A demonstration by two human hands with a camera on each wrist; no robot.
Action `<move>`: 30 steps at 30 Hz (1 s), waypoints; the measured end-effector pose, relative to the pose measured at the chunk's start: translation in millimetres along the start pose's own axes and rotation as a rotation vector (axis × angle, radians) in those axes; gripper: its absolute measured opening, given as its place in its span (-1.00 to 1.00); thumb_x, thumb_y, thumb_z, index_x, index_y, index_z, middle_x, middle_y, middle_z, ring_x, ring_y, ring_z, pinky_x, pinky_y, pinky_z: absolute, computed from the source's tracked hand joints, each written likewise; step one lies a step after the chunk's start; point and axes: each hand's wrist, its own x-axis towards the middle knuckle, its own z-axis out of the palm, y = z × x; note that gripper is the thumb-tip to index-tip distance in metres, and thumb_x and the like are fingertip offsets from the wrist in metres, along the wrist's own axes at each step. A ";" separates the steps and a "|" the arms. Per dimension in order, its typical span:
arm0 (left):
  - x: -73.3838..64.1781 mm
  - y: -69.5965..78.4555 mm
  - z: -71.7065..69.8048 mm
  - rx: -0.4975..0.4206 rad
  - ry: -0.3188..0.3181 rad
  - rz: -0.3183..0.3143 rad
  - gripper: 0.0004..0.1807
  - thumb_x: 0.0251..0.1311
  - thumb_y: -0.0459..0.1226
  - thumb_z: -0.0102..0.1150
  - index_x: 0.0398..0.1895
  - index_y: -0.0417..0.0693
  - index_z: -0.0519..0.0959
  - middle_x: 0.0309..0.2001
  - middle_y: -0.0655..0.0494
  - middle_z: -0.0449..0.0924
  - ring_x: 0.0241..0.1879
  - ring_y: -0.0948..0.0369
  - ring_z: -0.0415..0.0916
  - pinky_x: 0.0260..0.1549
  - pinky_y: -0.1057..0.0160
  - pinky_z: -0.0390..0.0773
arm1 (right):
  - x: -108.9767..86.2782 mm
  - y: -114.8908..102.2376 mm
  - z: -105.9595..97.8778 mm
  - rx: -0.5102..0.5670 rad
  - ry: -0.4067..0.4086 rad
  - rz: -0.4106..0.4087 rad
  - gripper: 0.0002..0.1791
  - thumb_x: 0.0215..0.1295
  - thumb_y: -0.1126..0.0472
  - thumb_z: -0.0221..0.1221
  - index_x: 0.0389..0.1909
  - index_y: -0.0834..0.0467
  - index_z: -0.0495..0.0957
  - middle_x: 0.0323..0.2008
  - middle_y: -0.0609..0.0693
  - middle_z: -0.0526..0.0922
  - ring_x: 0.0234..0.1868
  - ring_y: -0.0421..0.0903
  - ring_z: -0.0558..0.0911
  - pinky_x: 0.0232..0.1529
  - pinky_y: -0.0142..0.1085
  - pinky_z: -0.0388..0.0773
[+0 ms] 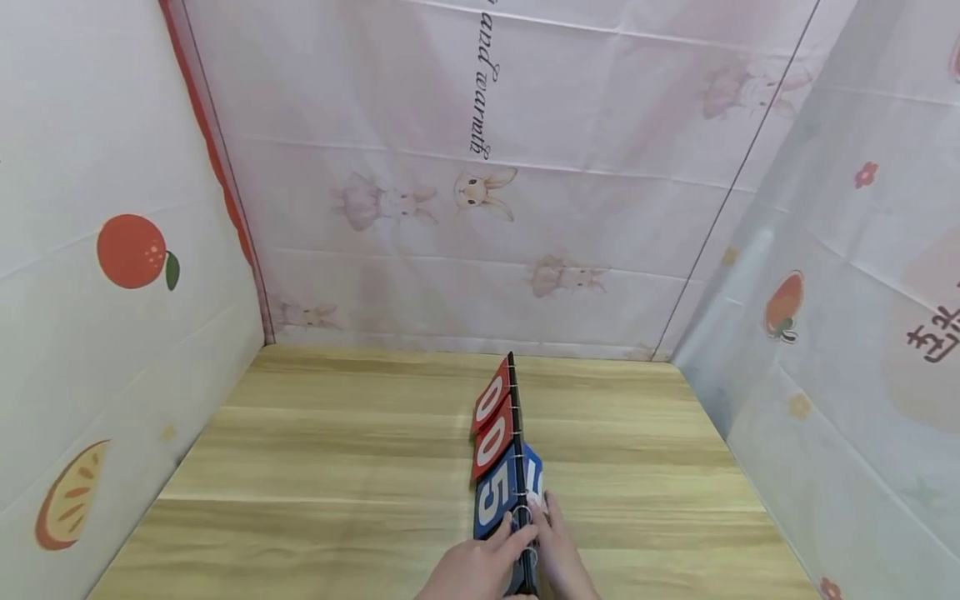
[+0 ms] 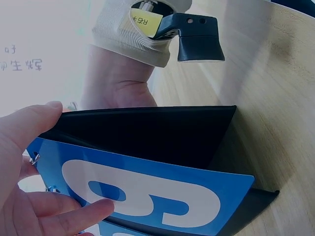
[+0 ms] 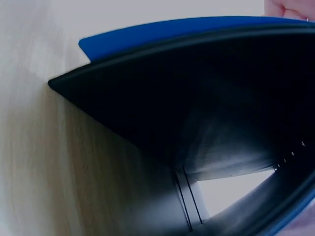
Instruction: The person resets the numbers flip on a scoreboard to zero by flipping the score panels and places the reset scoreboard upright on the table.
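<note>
A flip scoreboard stands lengthwise on the wooden table, with two red "0" cards at its far end and blue cards near me. My left hand grips a blue card with a white digit, thumb over the top edge and fingers on its face. My right hand is on the other side of the stand. Its fingertips hold a raised blue card. In the right wrist view, the blue card edge sits above the black stand.
Printed cloth walls close in the table on the left, back and right. Bare wood stretches to both sides of the scoreboard. The right wrist's camera mount and a ribbed sleeve show in the left wrist view.
</note>
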 end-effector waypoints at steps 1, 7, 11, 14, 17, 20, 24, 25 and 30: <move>0.4 0.1 -0.1 0.006 -0.009 -0.001 -0.36 0.16 0.26 -0.05 0.30 0.31 0.27 0.15 -0.10 0.46 -0.63 0.32 0.44 -0.47 0.31 0.51 | 0.1 0.0 -0.3 0.035 0.022 -0.006 0.06 0.30 -0.34 -0.16 0.39 0.42 -0.32 0.27 0.53 0.06 0.26 0.40 0.14 0.17 0.24 0.09; -0.4 0.6 2.5 0.012 -0.054 -0.007 -0.37 0.14 0.20 0.06 0.29 0.32 0.27 0.16 -0.02 0.46 -0.67 0.40 0.34 -0.41 0.37 0.52 | -2.6 2.6 -5.4 0.449 0.148 -0.034 0.10 0.29 -0.11 0.09 0.39 0.34 -0.50 0.30 0.53 -0.05 0.29 0.37 0.14 0.25 0.11 0.07; -1.6 -0.2 2.3 0.005 -0.046 -0.011 -0.34 0.10 0.24 0.07 0.28 0.34 0.27 0.17 -0.03 0.45 -0.67 0.41 0.33 -0.37 0.36 0.53 | -2.4 1.1 -10.3 0.767 0.178 -0.016 0.14 0.29 -0.05 0.11 0.37 0.23 -0.64 0.39 0.40 -0.31 0.38 0.31 -0.08 0.32 -0.03 -0.04; -2.9 -1.7 0.7 -0.012 -0.027 -0.004 -0.33 0.09 0.26 0.06 0.27 0.33 0.27 0.17 -0.06 0.45 -0.70 0.41 0.33 -0.39 0.39 0.51 | -0.7 1.0 -12.2 0.979 0.169 -0.044 0.06 0.34 0.01 0.07 0.39 0.19 -0.60 0.42 0.31 -0.24 0.39 0.13 0.02 0.33 -0.21 0.00; -1.4 -1.8 -2.2 -0.019 -0.024 -0.024 -0.34 0.09 0.29 0.02 0.26 0.35 0.28 0.17 -0.06 0.45 -0.61 0.40 0.42 -0.36 0.35 0.54 | -0.4 0.2 -16.1 1.220 0.155 -0.049 -0.12 0.35 0.17 0.07 0.45 0.15 -0.34 0.26 0.18 0.24 0.21 -0.11 0.38 0.25 -0.35 0.18; 0.9 0.4 -4.6 -0.011 -0.029 -0.052 -0.34 0.09 0.31 -0.03 0.26 0.38 0.28 0.18 -0.05 0.45 -0.53 0.38 0.46 -0.30 0.29 0.55 | -3.0 -1.4 -21.4 1.395 0.160 -0.014 -0.40 0.33 0.25 0.08 0.33 0.08 0.09 -0.08 0.01 0.59 -0.08 -0.23 0.60 0.10 -0.44 0.34; 0.9 1.6 -4.3 -0.007 -0.014 -0.047 -0.32 0.09 0.32 -0.04 0.27 0.35 0.28 0.17 -0.07 0.45 -0.66 0.38 0.37 -0.43 0.37 0.51 | -6.8 -4.1 -24.9 1.385 0.122 -0.028 -0.67 0.38 0.11 0.02 0.07 0.12 0.23 -0.25 0.03 0.67 -0.14 -0.20 0.64 0.02 -0.44 0.42; 0.3 1.4 -3.6 -0.006 -0.007 -0.035 -0.32 0.10 0.31 -0.03 0.27 0.34 0.28 0.17 -0.07 0.45 -0.71 0.37 0.33 -0.48 0.40 0.48 | -8.6 -5.2 -24.6 1.343 0.104 -0.046 -0.64 0.39 0.06 -0.01 0.09 0.11 0.21 -0.22 0.02 0.66 -0.12 -0.20 0.63 0.03 -0.43 0.41; 0.7 0.0 1.0 0.002 0.041 0.052 -0.41 0.18 0.17 0.04 0.27 0.27 0.29 0.15 -0.14 0.46 -0.81 0.37 0.23 -0.62 0.45 0.38 | -23.9 -14.8 -18.9 0.718 -0.005 -0.258 -0.38 0.46 -0.06 -0.17 0.35 0.26 0.05 0.17 0.11 0.45 0.14 -0.17 0.44 0.23 -0.20 0.24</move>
